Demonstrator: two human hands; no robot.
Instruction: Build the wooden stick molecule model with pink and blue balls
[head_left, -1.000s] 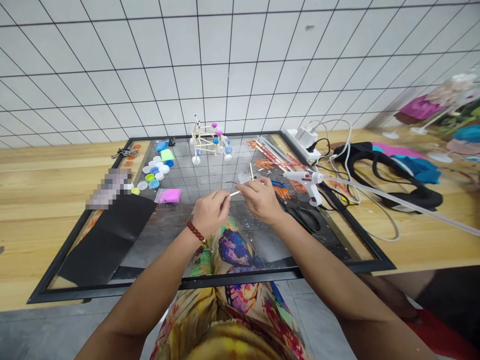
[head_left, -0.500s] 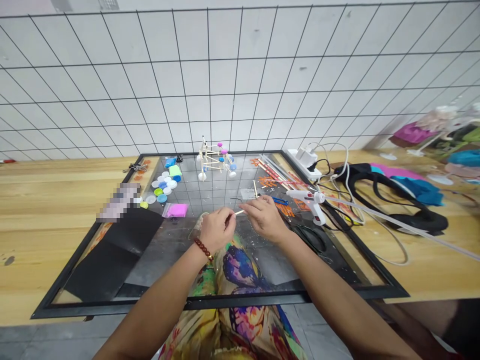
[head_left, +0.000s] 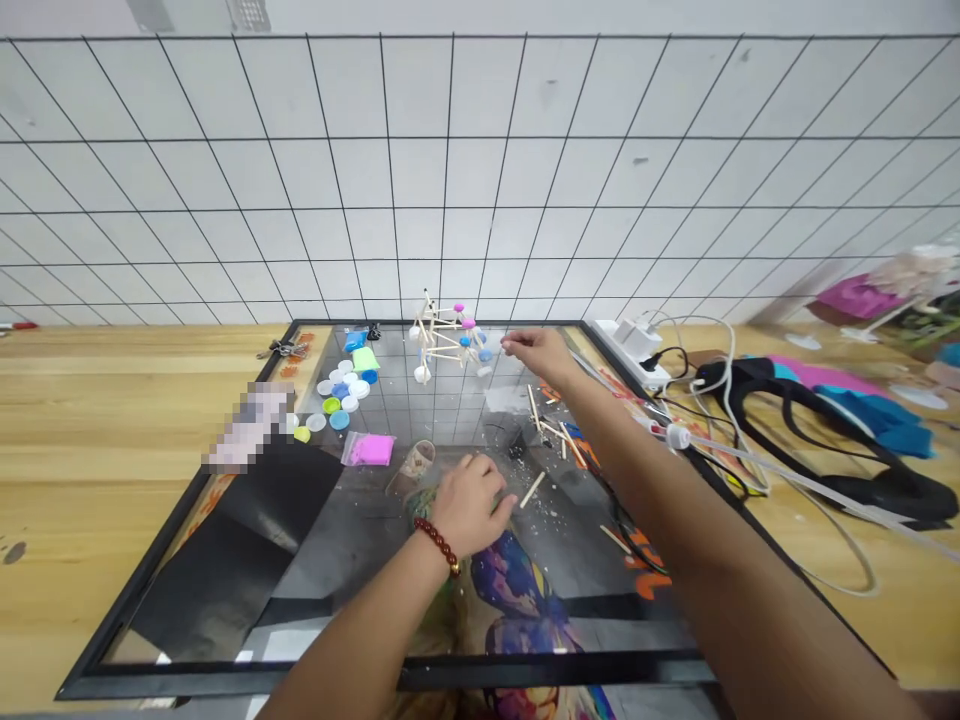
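Note:
My left hand point(head_left: 472, 500) rests palm down over the dark glass board, fingers apart and slightly bent, holding nothing. A short wooden stick point(head_left: 532, 490) lies just right of its thumb. My right hand point(head_left: 538, 356) is stretched forward, fingertips pinched together; what they hold, if anything, is too small to make out. Left of those fingertips stands a small frame of wooden sticks point(head_left: 442, 352) with white, blue and pink round pieces at its joints. A roll of tape point(head_left: 421, 457) sits beyond my left hand.
Lidded tubs point(head_left: 349, 385) and a bag of pink clay point(head_left: 369, 449) lie on the left, near black sheets point(head_left: 225, 560). Loose sticks point(head_left: 562, 440) are scattered under my right arm. A glue gun point(head_left: 660, 430), partly hidden, and a power strip point(head_left: 626, 350) with cables are on the right.
My hands were together around a light stick; now they are apart. My right hand has moved forward towards the stick frame, and my left has opened. A stick now lies beside my left hand.

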